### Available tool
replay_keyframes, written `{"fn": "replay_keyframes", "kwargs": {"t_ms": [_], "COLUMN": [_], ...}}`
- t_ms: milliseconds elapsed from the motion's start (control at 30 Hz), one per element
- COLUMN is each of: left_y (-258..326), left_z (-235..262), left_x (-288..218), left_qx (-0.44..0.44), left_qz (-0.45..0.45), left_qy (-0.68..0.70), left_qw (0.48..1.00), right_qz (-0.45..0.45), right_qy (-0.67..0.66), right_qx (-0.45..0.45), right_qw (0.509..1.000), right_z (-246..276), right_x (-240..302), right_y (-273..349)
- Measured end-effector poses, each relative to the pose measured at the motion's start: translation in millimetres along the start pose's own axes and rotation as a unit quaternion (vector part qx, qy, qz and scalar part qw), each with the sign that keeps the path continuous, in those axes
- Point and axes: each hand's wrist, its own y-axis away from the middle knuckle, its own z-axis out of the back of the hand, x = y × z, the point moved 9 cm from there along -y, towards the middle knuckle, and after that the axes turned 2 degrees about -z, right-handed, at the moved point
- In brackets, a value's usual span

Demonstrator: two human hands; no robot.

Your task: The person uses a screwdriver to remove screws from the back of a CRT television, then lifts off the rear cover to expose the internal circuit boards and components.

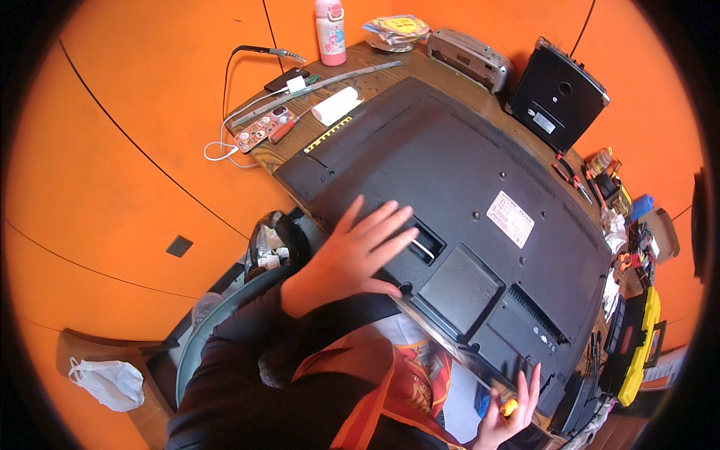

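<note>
A large flat-screen television (420, 157) lies face down on the wooden table, its dark plastic back upward. My left hand (345, 259) rests on its near-left part with fingers spread, beside a recessed socket (429, 246) in which a short pale strip shows. At the near-right edge of the television is my right hand (514, 416). Its fingers are stretched up while a yellow-ended tool (509, 407) sits between thumb and palm; most of that tool is hidden, so its kind is unclear. A white label (511, 219) is stuck on the back cover.
Along the far-left edge are a patterned phone (265, 129), a red-handled screwdriver (283, 132), a white roll (336, 106) and a pink-and-white bottle (331, 34). A black case (558, 96) stands at the back right. Pliers (573, 180) and a yellow-and-black toolbox (637, 349) lie rightward.
</note>
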Motion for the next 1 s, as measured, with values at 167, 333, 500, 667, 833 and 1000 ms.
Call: {"fn": "replay_keyframes", "kwargs": {"t_ms": [167,333,500,667,833,1000], "left_y": [12,13,23,46,42,34], "left_z": [-2,-5,-5,9,5,15], "left_x": [20,23,23,36,67,62], "left_qx": [0.019,-0.025,-0.040,-0.102,-0.083,-0.089], "left_qz": [-0.004,-0.032,-0.042,-0.033,0.003,-0.069], "left_qy": [-0.021,-0.049,-0.060,-0.092,-0.106,-0.108], "left_qw": [1.000,0.998,0.996,0.990,0.991,0.988], "right_qz": [-0.059,-0.155,-0.205,-0.132,-0.198,-0.193], "right_qy": [0.005,0.063,0.079,0.106,0.094,0.076], "right_qx": [0.089,0.155,0.152,0.176,0.189,0.167], "right_qw": [0.994,0.974,0.964,0.970,0.957,0.964], "right_z": [-24,-36,-31,-20,-19,-16], "right_x": [13,3,-1,17,7,3], "right_y": [-35,-36,-40,-51,-50,-54]}}
